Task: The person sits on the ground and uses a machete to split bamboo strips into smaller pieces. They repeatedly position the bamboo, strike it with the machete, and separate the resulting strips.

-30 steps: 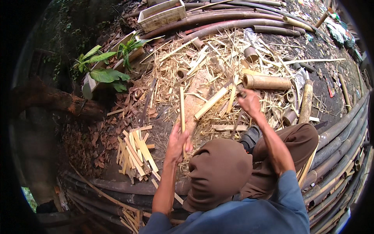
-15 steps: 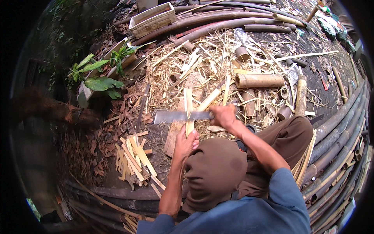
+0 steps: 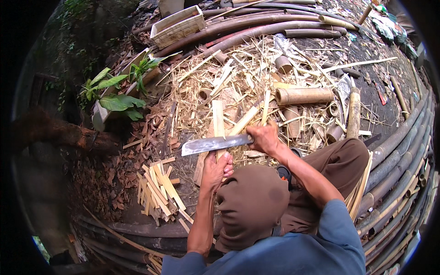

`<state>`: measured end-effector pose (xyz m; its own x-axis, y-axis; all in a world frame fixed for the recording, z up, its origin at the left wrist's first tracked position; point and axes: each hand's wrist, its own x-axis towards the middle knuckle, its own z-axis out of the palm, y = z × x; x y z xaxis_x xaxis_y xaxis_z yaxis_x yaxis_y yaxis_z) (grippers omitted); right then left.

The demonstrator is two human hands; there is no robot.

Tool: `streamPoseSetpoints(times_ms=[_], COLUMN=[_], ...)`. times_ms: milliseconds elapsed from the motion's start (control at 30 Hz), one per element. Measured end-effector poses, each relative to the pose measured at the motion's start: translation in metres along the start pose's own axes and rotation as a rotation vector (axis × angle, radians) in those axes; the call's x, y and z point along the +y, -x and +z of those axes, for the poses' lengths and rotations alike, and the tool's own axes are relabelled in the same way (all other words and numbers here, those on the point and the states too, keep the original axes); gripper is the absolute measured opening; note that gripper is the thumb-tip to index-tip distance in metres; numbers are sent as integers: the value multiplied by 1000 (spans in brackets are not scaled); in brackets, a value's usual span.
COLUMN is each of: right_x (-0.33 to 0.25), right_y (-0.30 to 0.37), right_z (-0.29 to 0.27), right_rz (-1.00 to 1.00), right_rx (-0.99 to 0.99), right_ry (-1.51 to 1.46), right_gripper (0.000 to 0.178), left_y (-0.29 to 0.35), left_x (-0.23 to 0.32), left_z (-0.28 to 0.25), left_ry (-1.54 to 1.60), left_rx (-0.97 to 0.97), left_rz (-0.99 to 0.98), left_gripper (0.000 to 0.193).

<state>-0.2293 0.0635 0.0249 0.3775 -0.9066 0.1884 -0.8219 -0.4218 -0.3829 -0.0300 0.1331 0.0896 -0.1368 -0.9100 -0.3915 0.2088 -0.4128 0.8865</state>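
My left hand [image 3: 217, 169] is closed round the lower end of a pale bamboo strip [image 3: 217, 114], which points up and away from me. In my right hand [image 3: 265, 138] is the handle of a machete [image 3: 206, 145] with a broad grey blade. The blade lies across the strip just above my left fingers, its squared tip out to the left. Whether its edge has bitten into the strip I cannot tell. Beyond my hands, a flat wooden board [image 3: 228, 96] shows partly under shavings. Left of my left forearm lies a pile of cut bamboo strips [image 3: 158, 188].
Shavings [image 3: 252, 68] litter the ground ahead, with a thick bamboo section [image 3: 305, 96] among them. Long bamboo poles [image 3: 394, 160] lie along the right, and more poles [image 3: 256, 30] at the back near a whitish crate [image 3: 178, 27]. A leafy plant [image 3: 114, 89] grows at the left.
The machete blade, blurred before, shows sharply and lies lower and more tilted, closer to my left hand. The bamboo strip's upper end has shifted slightly to the left.
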Motion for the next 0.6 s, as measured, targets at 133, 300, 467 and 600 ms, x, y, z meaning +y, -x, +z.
streamPoseSetpoints(times_ms=[133, 300, 467, 600], right_x=[41, 76, 150, 52], right_y=[-3, 12, -3, -30], right_z=[4, 24, 16, 56], right_rz=[111, 141, 708, 630], right_rx=[-26, -92, 113, -72], right_ry=[28, 105, -418, -761], right_gripper=[15, 16, 23, 36], left_y=[9, 19, 10, 41], left_x=[-13, -65, -89, -91], left_z=[-6, -47, -157, -160], left_ry=[-71, -120, -223, -65], left_rx=[-22, -53, 95, 448], left_rz=[48, 73, 369, 437], left_gripper=[32, 44, 48, 53])
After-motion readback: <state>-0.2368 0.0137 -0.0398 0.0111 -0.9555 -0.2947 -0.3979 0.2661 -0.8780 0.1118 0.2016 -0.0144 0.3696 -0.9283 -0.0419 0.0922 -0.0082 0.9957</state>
